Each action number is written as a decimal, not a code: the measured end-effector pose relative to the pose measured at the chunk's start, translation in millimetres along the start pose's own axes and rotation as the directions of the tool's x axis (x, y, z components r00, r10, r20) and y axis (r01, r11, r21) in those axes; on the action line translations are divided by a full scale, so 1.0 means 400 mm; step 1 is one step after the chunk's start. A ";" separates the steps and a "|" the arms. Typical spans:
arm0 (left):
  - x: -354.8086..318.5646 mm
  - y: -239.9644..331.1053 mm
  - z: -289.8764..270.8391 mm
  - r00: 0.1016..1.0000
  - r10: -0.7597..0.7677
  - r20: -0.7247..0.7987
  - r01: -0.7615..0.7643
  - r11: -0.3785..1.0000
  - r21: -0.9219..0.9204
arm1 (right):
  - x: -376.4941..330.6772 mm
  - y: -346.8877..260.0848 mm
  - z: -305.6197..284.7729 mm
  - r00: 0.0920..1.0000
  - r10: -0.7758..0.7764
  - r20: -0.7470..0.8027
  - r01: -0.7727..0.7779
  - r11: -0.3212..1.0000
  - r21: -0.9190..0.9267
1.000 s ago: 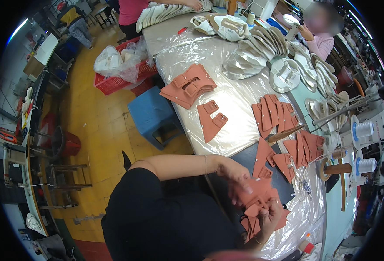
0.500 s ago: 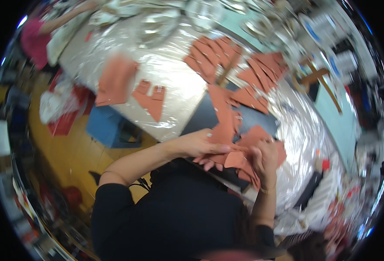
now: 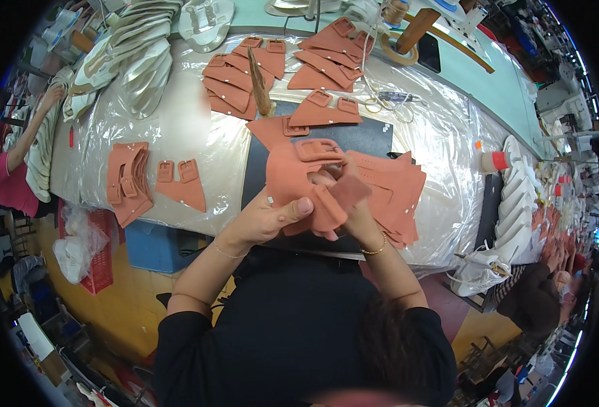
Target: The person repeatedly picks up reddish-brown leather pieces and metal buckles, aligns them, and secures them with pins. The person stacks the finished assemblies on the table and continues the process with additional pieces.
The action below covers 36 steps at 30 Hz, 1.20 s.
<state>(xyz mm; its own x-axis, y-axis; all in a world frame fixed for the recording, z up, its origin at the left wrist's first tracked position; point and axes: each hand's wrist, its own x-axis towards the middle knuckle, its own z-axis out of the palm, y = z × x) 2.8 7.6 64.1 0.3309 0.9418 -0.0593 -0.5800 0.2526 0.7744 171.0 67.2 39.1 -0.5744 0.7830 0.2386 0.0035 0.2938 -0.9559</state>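
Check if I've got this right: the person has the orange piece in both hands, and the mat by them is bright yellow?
The mat isn't yellow: the head view shows it's dark, nearly black. The left hand and right hand do have the orange piece.

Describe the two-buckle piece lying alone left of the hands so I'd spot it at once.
On the plastic-covered table, look left of the black mat. Right of a layered stack lies a terracotta piece with two square buckles along its far edge. Unlike its neighbours, it lies alone.
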 end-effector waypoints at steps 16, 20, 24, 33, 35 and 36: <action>-0.008 -0.009 0.003 0.985 0.143 -0.101 -0.124 0.977 0.173 | 0.016 -0.039 -0.061 0.945 0.268 0.187 -0.318 0.629 0.710; -0.009 -0.001 0.002 0.999 0.031 -0.044 -0.027 0.996 0.089 | 0.011 -0.039 -0.051 0.972 0.211 0.102 -0.218 0.657 0.721; 0.001 -0.006 0.013 0.997 0.076 -0.024 -0.072 0.987 0.141 | 0.013 -0.032 -0.050 0.987 0.115 0.116 -0.162 0.586 0.794; -0.003 -0.008 0.016 0.994 0.073 -0.087 -0.058 0.984 0.167 | -0.015 -0.032 -0.012 0.952 0.306 -0.024 -0.208 0.698 0.685; 0.003 -0.010 0.014 0.991 0.055 -0.126 -0.030 0.980 0.195 | -0.019 -0.033 -0.010 0.955 0.289 -0.067 -0.182 0.752 0.634; 0.006 -0.012 0.014 0.989 0.049 -0.143 -0.019 0.979 0.203 | -0.023 -0.037 -0.013 0.950 0.302 -0.075 -0.186 0.745 0.640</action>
<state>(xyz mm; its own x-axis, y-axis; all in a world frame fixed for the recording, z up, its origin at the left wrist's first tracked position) 10.7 7.4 63.8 0.1925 0.9751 -0.1102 -0.4230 0.1838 0.8873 180.4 58.6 52.1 -0.4830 0.8742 -0.0494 -0.4143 -0.2778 -0.8667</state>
